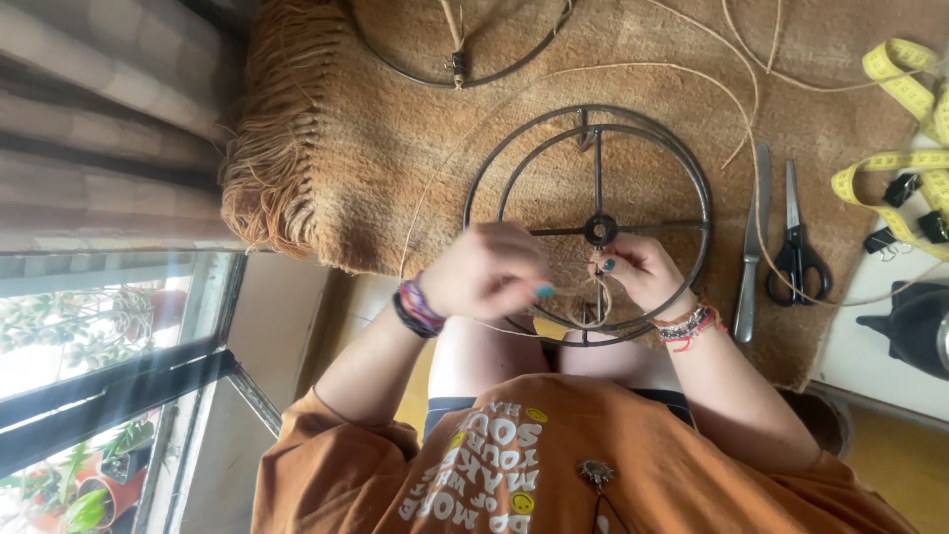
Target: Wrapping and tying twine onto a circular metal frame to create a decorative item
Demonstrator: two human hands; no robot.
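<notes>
Dark metal wheel frame (588, 225) lies almost bare; we pinch a thin cane strand (593, 292) between left hand (486, 271) and right hand (638, 269), weaving barely begun.

Two round dark metal wire frames: one spoked (633, 158), one at the top edge (395, 61). One pair of black-handled scissors (796, 247). One silver table knife (755, 242). One yellow measuring tape (909, 129). Three black binder clips (902, 188).

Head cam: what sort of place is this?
Likely a home craft spot on the floor by a window: a fringed woven rug carries a round metal frame, scissors and a yellow tape measure.
</notes>
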